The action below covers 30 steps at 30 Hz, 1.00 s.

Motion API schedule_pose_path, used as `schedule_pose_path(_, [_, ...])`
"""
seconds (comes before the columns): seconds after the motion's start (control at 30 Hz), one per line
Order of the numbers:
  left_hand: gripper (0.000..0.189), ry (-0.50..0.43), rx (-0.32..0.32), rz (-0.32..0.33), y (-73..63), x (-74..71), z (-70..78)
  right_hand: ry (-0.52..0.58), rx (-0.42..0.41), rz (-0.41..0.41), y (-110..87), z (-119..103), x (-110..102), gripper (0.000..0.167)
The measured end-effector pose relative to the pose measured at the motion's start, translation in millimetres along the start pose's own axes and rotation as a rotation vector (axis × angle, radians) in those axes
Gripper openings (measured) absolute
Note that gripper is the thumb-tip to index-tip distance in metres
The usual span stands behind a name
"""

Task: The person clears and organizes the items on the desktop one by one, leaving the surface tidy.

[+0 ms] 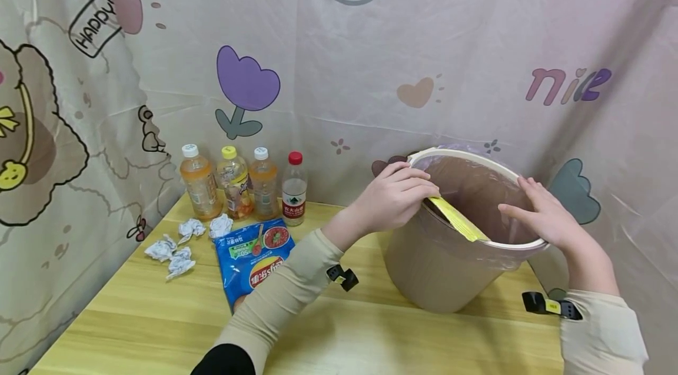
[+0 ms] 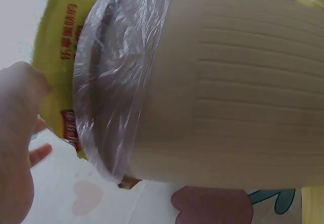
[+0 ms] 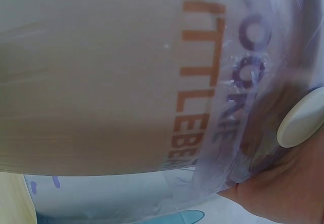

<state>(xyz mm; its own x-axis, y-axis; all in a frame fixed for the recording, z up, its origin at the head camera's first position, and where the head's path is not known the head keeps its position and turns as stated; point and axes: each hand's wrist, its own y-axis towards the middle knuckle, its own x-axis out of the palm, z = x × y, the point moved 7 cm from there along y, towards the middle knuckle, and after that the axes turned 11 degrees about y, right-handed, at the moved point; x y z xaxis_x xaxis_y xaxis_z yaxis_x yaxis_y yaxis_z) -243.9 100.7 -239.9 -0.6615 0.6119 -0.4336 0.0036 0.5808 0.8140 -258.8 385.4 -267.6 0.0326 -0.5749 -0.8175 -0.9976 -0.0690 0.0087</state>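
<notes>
A beige trash bin (image 1: 439, 269) lined with a clear plastic bag (image 2: 121, 82) stands at the right of the table in the head view. My left hand (image 1: 394, 195) is at the bin's near left rim, its fingers pinching a yellow snack packet (image 1: 458, 219). That packet (image 2: 63, 57) extends over the rim and the opening. On the bin's right side, my right hand (image 1: 551, 216) rests on the rim with its fingers extended and its thumb over the opening. The right wrist view shows the bin wall with lettering and part of that hand (image 3: 283, 188); its fingertips are hidden there.
Several bottles stand in a row at the back left, among them a red-capped water bottle (image 1: 294, 189). In front of them lie a blue chip bag (image 1: 238, 257) and several crumpled paper balls (image 1: 180, 262). A printed cloth (image 1: 339, 69) hangs behind the wooden table (image 1: 132, 328).
</notes>
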Motion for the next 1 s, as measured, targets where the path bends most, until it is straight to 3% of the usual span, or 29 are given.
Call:
schedule_pose_path(0.13, [0.028,0.026,-0.029,-0.084,-0.4,10.5,3.2,0.006,0.003,0.002,-0.8,-1,1,0.093])
schedule_pose_path(0.33, [0.029,0.025,-0.052,-0.141,-7.4,17.8,5.5,0.012,0.007,0.007,-2.9,-3,1,0.093])
schedule_pose_path(0.63, [0.047,0.027,-0.069,-0.215,-21.2,18.8,8.9,0.008,0.009,0.016,-3.9,-2,2,0.092])
schedule_pose_path(1.0, [0.061,0.024,-0.140,-0.376,-34.4,15.3,7.1,0.000,0.008,0.021,-4.1,-2,0,0.091])
